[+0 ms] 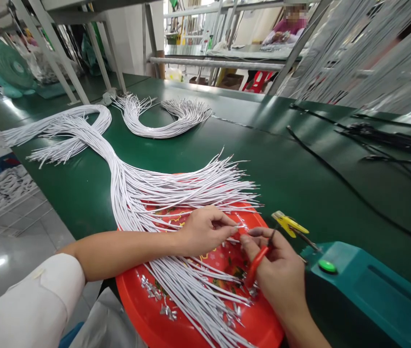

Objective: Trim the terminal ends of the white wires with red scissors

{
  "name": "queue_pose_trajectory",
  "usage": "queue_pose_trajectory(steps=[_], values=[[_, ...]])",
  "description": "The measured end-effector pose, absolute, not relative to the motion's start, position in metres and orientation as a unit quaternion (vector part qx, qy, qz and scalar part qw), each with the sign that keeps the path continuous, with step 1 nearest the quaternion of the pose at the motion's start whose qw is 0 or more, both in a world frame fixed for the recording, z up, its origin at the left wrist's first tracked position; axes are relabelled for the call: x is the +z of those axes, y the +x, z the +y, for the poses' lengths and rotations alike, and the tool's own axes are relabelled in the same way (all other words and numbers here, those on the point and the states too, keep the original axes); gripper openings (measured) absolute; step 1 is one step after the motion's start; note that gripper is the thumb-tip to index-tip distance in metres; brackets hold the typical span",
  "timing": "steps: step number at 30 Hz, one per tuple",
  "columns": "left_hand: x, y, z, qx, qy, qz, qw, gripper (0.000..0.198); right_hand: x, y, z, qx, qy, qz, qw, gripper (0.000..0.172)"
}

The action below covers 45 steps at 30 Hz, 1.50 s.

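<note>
My left hand (pixel 202 233) reaches over a round red tray (pixel 131 302), thumb and forefinger pinched on the end of a white wire. Close against its fingertips is my right hand (pixel 280 270), curled around a red-handled tool (pixel 256 265) with a thin dark tip; its exact kind I cannot make out. A large bundle of white wires (pixel 180 186) fans across the tray behind my left hand, and more white wires (pixel 191 290) lie in front of it. Small silvery metal pieces (pixel 151 288) are scattered on the tray.
A teal machine (pixel 375 295) with a green button and a yellow-handled tool (pixel 288 223) stand at right. More wire bundles (pixel 165 128) lie on the green table (pixel 249 140). Black cables (pixel 343 181) cross the right side. A fan (pixel 4 63) stands back left; a person (pixel 288 29) sits beyond.
</note>
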<state>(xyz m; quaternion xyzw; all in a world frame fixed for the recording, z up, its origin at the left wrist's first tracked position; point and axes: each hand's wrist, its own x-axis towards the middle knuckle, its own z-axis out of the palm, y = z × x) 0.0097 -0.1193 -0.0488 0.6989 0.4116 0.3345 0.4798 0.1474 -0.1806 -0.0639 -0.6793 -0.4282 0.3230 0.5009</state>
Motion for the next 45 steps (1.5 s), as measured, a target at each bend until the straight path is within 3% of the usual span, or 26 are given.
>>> queue_pose_trajectory(steps=[6,10,18,27,39,45], values=[[-0.046,0.009,-0.119,0.332,0.658,0.409,0.538,0.009,-0.063,0.143,-0.182,0.424,-0.65,-0.49,0.397,0.033],[-0.05,0.01,-0.12,0.331,0.649,0.404,0.554,0.008,-0.064,0.142,-0.184,0.406,-0.652,-0.509,0.389,0.029],[-0.054,0.011,-0.122,0.328,0.693,0.42,0.486,0.003,-0.071,0.141,-0.185,0.348,-0.672,-0.546,0.358,0.026],[-0.056,0.011,-0.123,0.331,0.711,0.415,0.462,0.002,-0.07,0.143,-0.183,0.369,-0.666,-0.546,0.351,0.024],[-0.057,0.011,-0.121,0.338,0.711,0.42,0.452,0.007,-0.065,0.147,-0.18,0.454,-0.634,-0.496,0.381,0.027],[-0.056,0.01,-0.118,0.318,0.717,0.416,0.46,0.012,-0.065,0.146,-0.179,0.356,-0.653,-0.353,0.568,0.04]])
